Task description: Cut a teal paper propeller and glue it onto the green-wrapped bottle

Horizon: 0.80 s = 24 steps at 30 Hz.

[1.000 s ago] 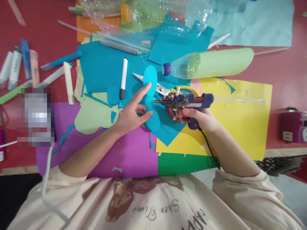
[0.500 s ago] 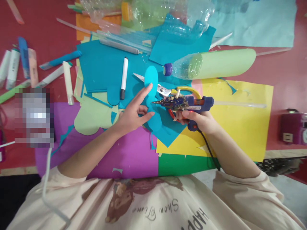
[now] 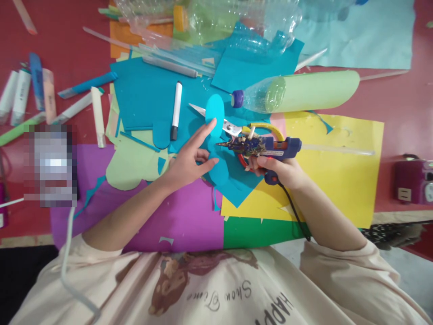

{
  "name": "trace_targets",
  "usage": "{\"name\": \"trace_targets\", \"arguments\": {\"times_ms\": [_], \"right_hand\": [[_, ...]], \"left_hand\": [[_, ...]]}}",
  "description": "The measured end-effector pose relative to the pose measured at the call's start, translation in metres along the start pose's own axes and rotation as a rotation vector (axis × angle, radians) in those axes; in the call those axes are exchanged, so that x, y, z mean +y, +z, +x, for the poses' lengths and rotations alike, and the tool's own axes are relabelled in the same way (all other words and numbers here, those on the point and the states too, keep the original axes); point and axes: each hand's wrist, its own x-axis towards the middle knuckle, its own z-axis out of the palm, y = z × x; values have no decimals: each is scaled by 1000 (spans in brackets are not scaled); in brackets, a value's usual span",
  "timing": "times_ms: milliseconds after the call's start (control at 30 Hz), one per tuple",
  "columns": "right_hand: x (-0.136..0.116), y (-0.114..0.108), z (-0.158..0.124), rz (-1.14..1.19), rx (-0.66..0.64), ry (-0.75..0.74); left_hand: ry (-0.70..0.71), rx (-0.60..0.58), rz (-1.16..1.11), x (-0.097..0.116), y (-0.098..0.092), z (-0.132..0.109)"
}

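Observation:
My right hand (image 3: 284, 169) grips a dark blue hot glue gun (image 3: 275, 146), its trigger side down and a clear glue stick (image 3: 338, 148) sticking out of its rear. Dried glue and debris coat the front of the gun. Its nozzle points left and is at the narrow middle of a bright blue paper cutout (image 3: 218, 169) with rounded ends. On that cutout, my left hand (image 3: 192, 162) has its index finger at the upper lobe and its thumb at the lower one, other fingers curled. Scissors (image 3: 232, 127) with yellow and red handles lie partly hidden behind the cutout and gun.
A bottle wrapped in pale green paper (image 3: 314, 90) lies beyond the gun. A black-capped marker (image 3: 176, 110) rests on blue paper (image 3: 142, 99). More markers (image 3: 22, 97), a phone (image 3: 52, 164) and clear bottles (image 3: 216, 20) surround the coloured sheets. The gun's black cord (image 3: 294, 207) runs toward me.
The view has shifted very slightly. Both hands, the glue gun and the blue cutout keep practically the same positions relative to each other.

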Motion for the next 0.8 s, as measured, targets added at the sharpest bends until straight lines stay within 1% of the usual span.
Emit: {"name": "trace_targets", "arguments": {"times_ms": [167, 267, 367, 467, 567, 633, 800], "right_hand": [[0, 0, -1, -19, 20, 32], [1, 0, -1, -34, 27, 15], [2, 0, 0, -39, 17, -8], [2, 0, 0, -36, 6, -17], [1, 0, 0, -45, 16, 7], [2, 0, 0, -47, 24, 17], [1, 0, 0, -56, 44, 51]], "left_hand": [[-20, -8, 2, 0, 0, 0], [-9, -24, 29, -3, -1, 0], [64, -55, 123, -7, -4, 3], [188, -137, 290, -12, -8, 5], [290, -210, 461, -15, -12, 6], [318, -222, 518, -16, -13, 7], [314, -203, 525, -16, -13, 7]]}}
